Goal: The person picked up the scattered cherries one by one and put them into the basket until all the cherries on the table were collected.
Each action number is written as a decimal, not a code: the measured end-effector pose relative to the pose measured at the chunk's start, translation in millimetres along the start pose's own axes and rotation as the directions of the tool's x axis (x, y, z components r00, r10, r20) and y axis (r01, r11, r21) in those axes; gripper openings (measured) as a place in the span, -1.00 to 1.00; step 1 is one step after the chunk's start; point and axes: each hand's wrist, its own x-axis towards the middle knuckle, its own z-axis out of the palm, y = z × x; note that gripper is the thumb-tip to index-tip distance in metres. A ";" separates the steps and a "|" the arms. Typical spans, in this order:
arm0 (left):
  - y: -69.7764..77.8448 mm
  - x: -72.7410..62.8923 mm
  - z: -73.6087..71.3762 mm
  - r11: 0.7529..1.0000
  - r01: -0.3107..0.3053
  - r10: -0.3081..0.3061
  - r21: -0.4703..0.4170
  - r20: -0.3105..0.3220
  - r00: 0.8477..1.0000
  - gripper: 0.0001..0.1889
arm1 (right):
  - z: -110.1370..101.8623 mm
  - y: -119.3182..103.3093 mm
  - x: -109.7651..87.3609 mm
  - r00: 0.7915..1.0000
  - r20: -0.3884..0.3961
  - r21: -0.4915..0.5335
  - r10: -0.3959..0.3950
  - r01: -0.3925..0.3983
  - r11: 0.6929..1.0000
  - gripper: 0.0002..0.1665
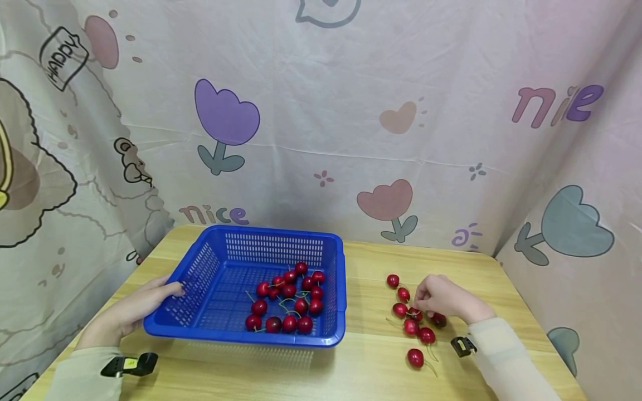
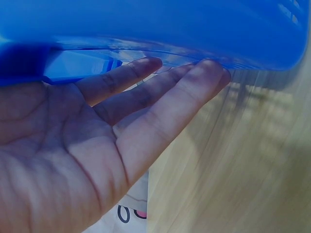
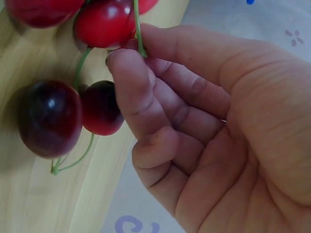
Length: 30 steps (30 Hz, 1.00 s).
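Note:
My left hand (image 1: 131, 309) holds the blue plastic basket (image 1: 241, 337) at its left side, thumb over the rim. In the left wrist view, its fingers (image 2: 160, 114) reach beneath the basket. Several dark red cherries (image 1: 273, 324) lie inside, mostly toward the basket's right half. Over at the right, my right hand (image 1: 448, 299) is low above a loose group of cherries on the table. Its thumb and index finger pinch a green stem (image 3: 138, 31) beside a red cherry (image 3: 104, 24). Two darker cherries joined by stems, one a dark cherry (image 3: 50, 119), lie next to the curled fingers.
A light wood-grain table (image 1: 366, 312) carries everything. One cherry (image 1: 415, 358) lies apart, nearer the front. A printed cloth (image 1: 311, 122) hangs behind the table and along both sides.

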 end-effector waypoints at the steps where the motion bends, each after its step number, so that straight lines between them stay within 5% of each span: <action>1: -0.1 -0.1 0.0 1.000 -0.001 0.001 -0.002 0.002 1.000 -0.22 | 0.1 0.0 0.4 1.000 -0.002 0.000 -0.001 0.001 1.000 -0.89; 17: -0.6 -1.0 0.7 1.000 -0.010 0.010 -0.018 0.016 1.000 -0.23 | -3.4 -6.0 6.1 0.997 -0.077 0.005 -0.006 0.007 1.000 -0.91; 30: 1.3 -2.0 1.2 1.000 -0.006 0.006 -0.005 0.009 1.000 -0.24 | -8.7 -13.6 9.1 0.992 -0.089 0.001 -0.094 0.094 0.996 -0.93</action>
